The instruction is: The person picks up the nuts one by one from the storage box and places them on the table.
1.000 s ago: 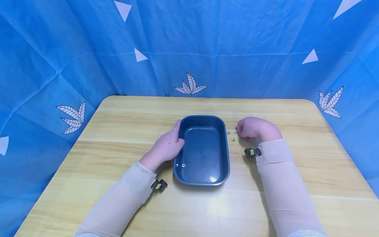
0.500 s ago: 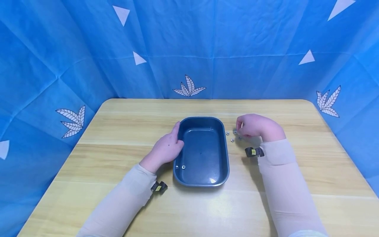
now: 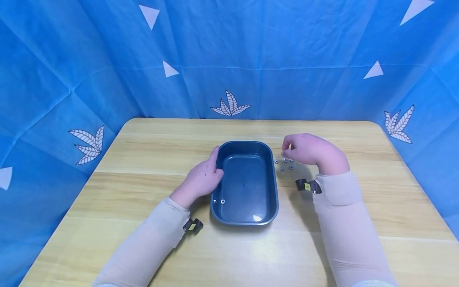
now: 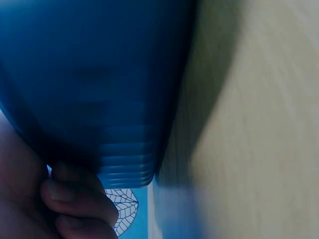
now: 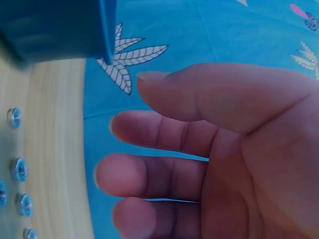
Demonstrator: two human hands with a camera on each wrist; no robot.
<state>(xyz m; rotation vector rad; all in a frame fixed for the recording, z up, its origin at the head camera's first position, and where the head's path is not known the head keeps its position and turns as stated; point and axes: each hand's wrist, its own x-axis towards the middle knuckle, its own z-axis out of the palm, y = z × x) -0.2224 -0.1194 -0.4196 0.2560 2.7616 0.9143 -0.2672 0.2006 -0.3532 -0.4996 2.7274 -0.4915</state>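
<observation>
A dark blue plastic tray (image 3: 247,181) with raised walls sits mid-table. My left hand (image 3: 199,178) grips its left wall, thumb over the rim and index finger along it; the left wrist view shows curled fingers (image 4: 82,204) against the tray's outer side. Two small metal nuts (image 3: 222,201) lie inside, at the near left corner. Several more nuts (image 3: 281,170) lie on the tabletop to the right of the tray. Above them hovers my right hand (image 3: 310,149). In the right wrist view its thumb and fingers are apart and loosely bent, with nothing between them; the nuts (image 5: 20,169) are below.
The wood-grain table (image 3: 161,155) has rounded far corners. A blue cloth (image 3: 294,48) with white leaf and triangle prints hangs behind it and along both sides. Black wrist cameras (image 3: 193,226) sit at both cuffs.
My right hand has lifted and drawn slightly back from the nuts, its fingers parting. Nuts it covered before now show on the table. The left hand and tray have stayed put.
</observation>
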